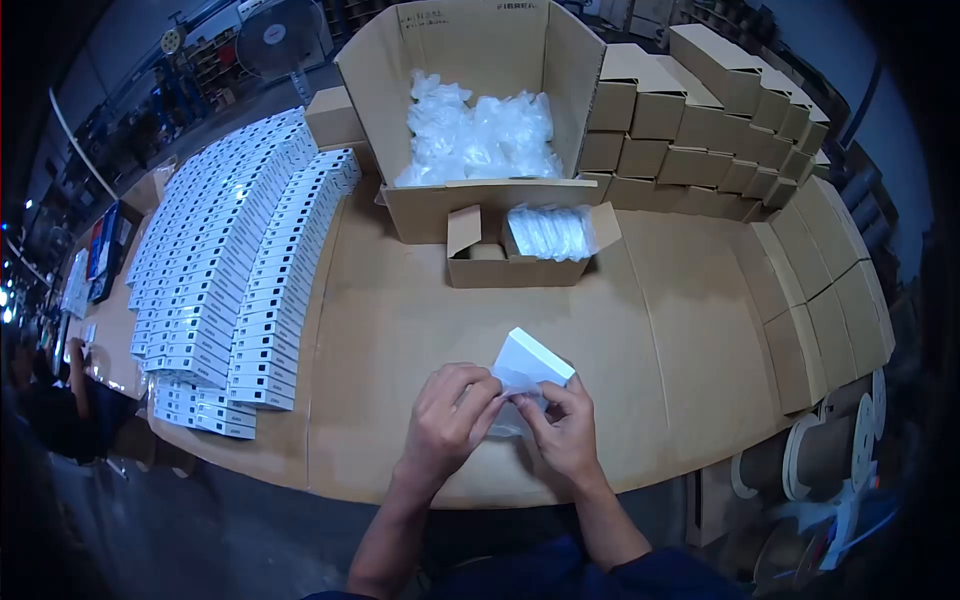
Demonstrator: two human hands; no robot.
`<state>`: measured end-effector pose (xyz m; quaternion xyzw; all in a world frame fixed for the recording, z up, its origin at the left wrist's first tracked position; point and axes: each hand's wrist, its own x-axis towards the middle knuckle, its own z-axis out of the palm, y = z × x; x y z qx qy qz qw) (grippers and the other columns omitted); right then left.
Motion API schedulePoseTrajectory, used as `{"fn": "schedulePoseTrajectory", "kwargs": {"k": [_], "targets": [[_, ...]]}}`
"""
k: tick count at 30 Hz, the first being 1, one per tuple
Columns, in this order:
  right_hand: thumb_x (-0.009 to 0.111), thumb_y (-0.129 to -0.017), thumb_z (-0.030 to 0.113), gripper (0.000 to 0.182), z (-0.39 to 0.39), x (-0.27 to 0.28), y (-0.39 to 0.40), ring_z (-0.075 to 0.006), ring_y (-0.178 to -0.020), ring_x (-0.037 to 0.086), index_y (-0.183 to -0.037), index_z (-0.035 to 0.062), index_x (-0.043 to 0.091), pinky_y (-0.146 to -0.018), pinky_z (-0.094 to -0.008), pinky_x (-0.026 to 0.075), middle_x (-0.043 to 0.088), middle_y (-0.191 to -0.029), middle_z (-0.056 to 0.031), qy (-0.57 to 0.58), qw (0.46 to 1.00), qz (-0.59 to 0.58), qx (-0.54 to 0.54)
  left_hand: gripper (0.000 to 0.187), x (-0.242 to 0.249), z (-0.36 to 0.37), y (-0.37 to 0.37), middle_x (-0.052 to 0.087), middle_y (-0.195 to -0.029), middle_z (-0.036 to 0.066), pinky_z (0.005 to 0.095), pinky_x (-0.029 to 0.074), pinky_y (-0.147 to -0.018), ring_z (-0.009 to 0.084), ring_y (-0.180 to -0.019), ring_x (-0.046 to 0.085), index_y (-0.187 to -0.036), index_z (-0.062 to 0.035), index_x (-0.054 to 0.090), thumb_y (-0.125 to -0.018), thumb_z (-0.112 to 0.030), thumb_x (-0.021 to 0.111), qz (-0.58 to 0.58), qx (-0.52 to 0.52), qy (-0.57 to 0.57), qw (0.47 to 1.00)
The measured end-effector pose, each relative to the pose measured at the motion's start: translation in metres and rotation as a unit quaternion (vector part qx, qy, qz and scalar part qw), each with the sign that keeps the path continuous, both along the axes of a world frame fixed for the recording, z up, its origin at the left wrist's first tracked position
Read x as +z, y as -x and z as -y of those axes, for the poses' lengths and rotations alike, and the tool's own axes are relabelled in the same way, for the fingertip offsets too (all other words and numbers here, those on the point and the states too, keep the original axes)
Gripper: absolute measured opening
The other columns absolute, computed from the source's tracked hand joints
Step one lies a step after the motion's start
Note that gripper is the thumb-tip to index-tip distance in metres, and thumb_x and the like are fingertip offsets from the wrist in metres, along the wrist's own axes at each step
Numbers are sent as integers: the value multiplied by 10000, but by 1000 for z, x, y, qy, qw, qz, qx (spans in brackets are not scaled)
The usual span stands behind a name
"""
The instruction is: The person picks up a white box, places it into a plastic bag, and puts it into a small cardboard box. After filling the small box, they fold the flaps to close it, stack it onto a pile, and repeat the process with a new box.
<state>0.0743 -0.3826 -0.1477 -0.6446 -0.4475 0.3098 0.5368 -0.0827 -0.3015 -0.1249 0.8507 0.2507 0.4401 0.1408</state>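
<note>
Above the front of the cardboard-covered table (400, 310), both of my hands are closed around a small white box and a clear plastic bag. My left hand (448, 415) pinches the plastic bag (514, 382) near the box's lower end. My right hand (565, 425) grips the bag's other side, with fingers against the white box (532, 356). The box is tilted, its upper end sticking out of the plastic. Part of the bag hangs below my fingers. How far the box sits inside the bag is hidden by my fingers.
Ahead stands a small open carton (515, 273) with bagged items on its right side. Behind it, a large carton (470, 40) holds clear plastic bags. Stacked white boxes (215, 255) fill the left; brown cartons (690, 120) line the back right. Another person (75, 400) is at far left.
</note>
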Motion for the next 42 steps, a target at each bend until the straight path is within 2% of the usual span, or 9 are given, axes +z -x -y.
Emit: {"fn": "schedulePoseTrajectory", "kwargs": {"k": [9, 12, 15, 18, 21, 25, 31, 34, 42], "targets": [[760, -903, 95, 158, 9, 0, -22, -381, -1104, 671, -971, -47, 762, -928, -399, 533, 625, -1292, -259, -31, 984, 131, 116, 130, 3, -6, 12, 649, -699, 135, 395, 524, -607, 328, -611, 657, -1049, -13, 534, -1028, -113, 613, 3, -20, 316, 949], [746, -912, 87, 148, 12, -2, -25, -378, -1089, 671, -960, -52, 759, -919, -402, 532, 623, -1292, -261, -5, 986, 117, 122, 187, 12, -12, 14, 685, -849, 117, 361, 535, -708, 242, -783, 696, -1065, -18, 536, -1029, -171, 637, 36, 35, 449, 892], [738, -916, 80, 146, 11, -6, -22, -348, -1041, 681, -952, -61, 754, -890, -394, 534, 623, -1303, -251, -16, 992, 93, 78, 387, -25, -29, 14, 701, -1043, 144, 355, 534, -865, 207, -1069, 676, -1221, -11, 518, -965, -191, 746, 150, 67, 136, 977], [740, -915, 61, 117, 9, -1, -17, -291, -960, 680, -910, -56, 751, -810, -357, 536, 640, -1225, -235, -36, 996, 72, 27, 654, -26, -9, 3, 652, -1203, 125, 375, 491, -1007, 217, -1231, 589, -1384, 2, 479, -872, -171, 848, 404, -40, 324, 854], [738, -915, 40, 109, 6, -1, -14, -279, -980, 677, -927, -68, 749, -822, -361, 535, 601, -1341, -255, -62, 992, 104, 28, 791, -29, 15, 13, 637, -1262, 134, 366, 490, -1039, 197, -1234, 592, -1461, 18, 438, -822, -123, 884, 274, -95, 479, 829], [738, -911, 32, 120, 8, -8, -10, -260, -1006, 668, -1009, -35, 755, -861, -338, 528, 611, -1322, -234, -58, 993, 91, 46, 572, -42, 25, 8, 662, -1288, 150, 338, 512, -1009, 202, -1184, 639, -1334, 36, 579, -829, -27, 840, 235, -31, 557, 796], [723, -933, 37, 324, 3, 11, -52, -211, -1110, 606, -1249, 10, 660, -943, -316, 502, 605, -1252, -158, -116, 992, -41, -38, 459, -49, 26, 16, 738, -1127, 136, 326, 557, -931, 207, -1046, 717, -1187, 11, 658, -816, -151, 875, 150, 10, 420, 895], [721, -938, 15, 377, -17, 46, -48, -189, -1003, 620, -1290, 29, 587, -877, -298, 518, 593, -1188, -127, -296, 952, -53, -53, 473, -46, 26, 16, 751, -1106, 144, 345, 575, -908, 227, -1030, 741, -1182, 5, 659, -807, -177, 883, 114, 4, 420, 900], [669, -804, -136, 255, -50, 91, -57, -225, -865, 647, -1004, 16, 709, -713, -330, 517, 643, -1004, -135, -230, 924, 129, 277, 536, -31, 24, 13, 769, -1073, 168, 397, 602, -872, 292, -991, 768, -1221, -7, 650, -801, -240, 890, 34, -5, 383, 923]]}}
